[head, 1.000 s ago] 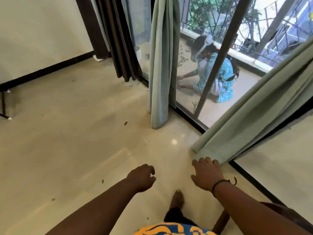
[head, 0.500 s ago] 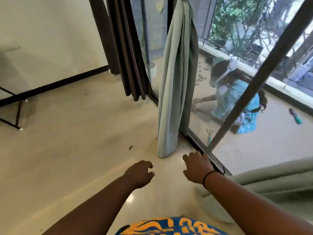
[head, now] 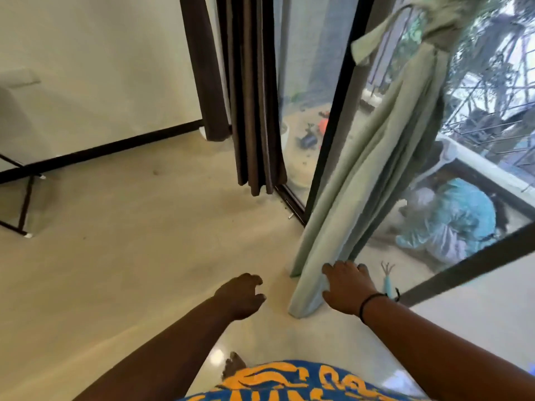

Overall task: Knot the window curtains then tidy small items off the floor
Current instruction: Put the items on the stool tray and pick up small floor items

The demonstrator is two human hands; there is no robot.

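Our right hand (head: pixel 346 286) lay against the lower end of the green curtain (head: pixel 373 169), palm on the cloth, fingers spread and only lightly bent. The thumb pressed the fabric near the hem. We could not tell whether any fold was pinched under the palm; it looked like a flat touch and not a grip. A black band (head: pixel 373 302) circled that wrist.

Our left hand (head: pixel 240 295) hovered over the floor (head: pixel 115 256) just left of the curtain, apart from it. Its fingers were loosely curled and held nothing.

The green curtain hung in a gathered column before the glass door (head: pixel 307 82), with a knot (head: pixel 434 21) already tied high up and a short flap sticking out beside it. Its hem reached the floor beside our right hand.

Further left, a dark curtain (head: pixel 254 96) hung straight, unknotted, its end just above the floor by the door track. A small pale bit (head: pixel 290 217) lay on the floor near that track, and a dark speck (head: pixel 156 172) sat further back.

Beyond the glass, a small hand fork (head: pixel 387 277) lay on the balcony, and a person in blue (head: pixel 454 221) crouched there. At far left stood a black frame leg (head: pixel 24 209). Our patterned shirt (head: pixel 289 383) filled the bottom edge, with a bare foot (head: pixel 234 367) showing above it.
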